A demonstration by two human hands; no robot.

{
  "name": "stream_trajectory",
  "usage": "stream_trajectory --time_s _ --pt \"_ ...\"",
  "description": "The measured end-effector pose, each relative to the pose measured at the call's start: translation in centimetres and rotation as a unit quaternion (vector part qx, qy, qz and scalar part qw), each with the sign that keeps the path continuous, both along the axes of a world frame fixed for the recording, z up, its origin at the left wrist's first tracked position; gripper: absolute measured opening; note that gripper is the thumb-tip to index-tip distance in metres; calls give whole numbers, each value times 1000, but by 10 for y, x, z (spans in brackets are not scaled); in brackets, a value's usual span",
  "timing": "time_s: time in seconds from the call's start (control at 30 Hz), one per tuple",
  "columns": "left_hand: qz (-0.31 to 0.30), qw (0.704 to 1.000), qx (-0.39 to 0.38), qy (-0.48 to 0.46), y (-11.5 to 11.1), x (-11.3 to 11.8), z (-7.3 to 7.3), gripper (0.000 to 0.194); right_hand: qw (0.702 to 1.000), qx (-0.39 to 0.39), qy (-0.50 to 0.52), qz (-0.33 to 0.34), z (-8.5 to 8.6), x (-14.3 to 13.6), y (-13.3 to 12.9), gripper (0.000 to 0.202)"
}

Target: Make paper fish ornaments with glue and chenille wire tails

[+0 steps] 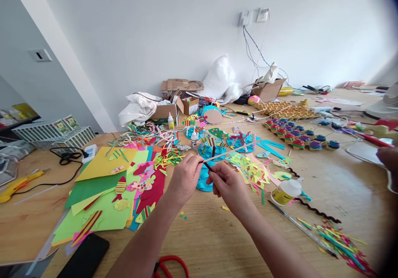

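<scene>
My left hand [186,176] is closed in a pinch on one end of a thin pale stick [231,154], which points out to the right. My right hand [226,182] pinches a short dark strip [208,166] that meets the stick by my left fingertips. Whether the strip is wound round the stick I cannot tell. Just beyond my hands stand blue bases [205,182] with paper fish, one striped fish [209,143] on a dark twisted stem. A small white glue bottle [194,138] is among them.
Coloured paper sheets [105,186] with cut-out fish lie left, above a black phone [85,257]. Red-handled scissors [172,265] are at the front edge. A white glue tub [286,191], a pen [301,227] and paper scraps lie right. Another person's hand [388,159] shows far right.
</scene>
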State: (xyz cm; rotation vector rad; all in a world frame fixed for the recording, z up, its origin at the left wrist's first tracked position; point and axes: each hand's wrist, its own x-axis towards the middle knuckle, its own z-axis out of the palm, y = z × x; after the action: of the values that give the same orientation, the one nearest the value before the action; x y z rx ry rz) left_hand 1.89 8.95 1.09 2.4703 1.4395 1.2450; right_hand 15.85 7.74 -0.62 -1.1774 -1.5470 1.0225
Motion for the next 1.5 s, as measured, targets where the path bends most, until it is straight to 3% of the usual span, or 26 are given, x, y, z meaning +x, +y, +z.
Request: stream_trajectory --time_s 0.07,0.1,0.2,0.3,0.37,0.43,0.5,0.57,0.67,0.77,0.87,0.93,0.97,1.03,1.17,1.27,1.33,1.37,1.43,1.5 --pt "6 1000 -5 10 1 1 -2 15 983 75 -163 -35 3 2 -4 16" --pt "3 1000 -10 20 1 1 -3 16 960 110 -255 -43 7 3 -7 18" --pt "-3 997 -27 74 2 3 -8 19 855 173 -488 -19 29 5 -14 19" --pt "-21 989 -47 136 1 3 -10 20 768 216 -600 58 61 10 -12 16" --pt "-75 983 -65 152 -2 3 -6 20 737 220 -626 132 82 19 -1 17" --pt "-164 974 -90 127 -8 1 4 19 754 183 -590 225 99 32 13 19" --pt "-245 960 -126 51 -15 -2 16 16 814 111 -476 314 106 46 26 15" --pt "-268 945 -177 -66 -21 -3 24 12 877 29 -311 365 102 55 33 12" --pt "-235 920 -235 -211 -22 -1 22 11 956 -30 -96 277 75 53 31 19" --pt "-151 942 -190 -233 -13 3 9 9 988 9 6 154 40 36 19 23" --pt "-70 974 -117 -179 -2 7 -3 10 995 71 -30 56 16 19 9 26" --pt "-46 988 -81 -125 3 8 -8 12 982 131 -138 -2 11 13 5 26" --pt "-39 992 -63 -98 4 9 -10 12 963 164 -213 -23 12 13 3 25" --pt "-31 998 -37 -43 6 9 -14 14 898 220 -379 -37 21 14 1 23" --pt "-18 995 -43 91 8 8 -21 20 753 271 -597 47 49 18 1 17" --pt "-68 984 -64 151 7 6 -19 22 711 267 -636 133 69 23 7 15" --pt "-151 975 -100 125 3 3 -12 21 730 219 -618 191 78 32 16 16" --pt "-197 968 -127 92 0 2 -7 19 758 182 -582 233 81 38 21 15" --pt "-271 944 -190 -10 -5 2 2 15 830 95 -430 341 82 51 30 13" --pt "-299 909 -258 -134 -10 4 7 11 888 8 -254 384 76 62 35 18"
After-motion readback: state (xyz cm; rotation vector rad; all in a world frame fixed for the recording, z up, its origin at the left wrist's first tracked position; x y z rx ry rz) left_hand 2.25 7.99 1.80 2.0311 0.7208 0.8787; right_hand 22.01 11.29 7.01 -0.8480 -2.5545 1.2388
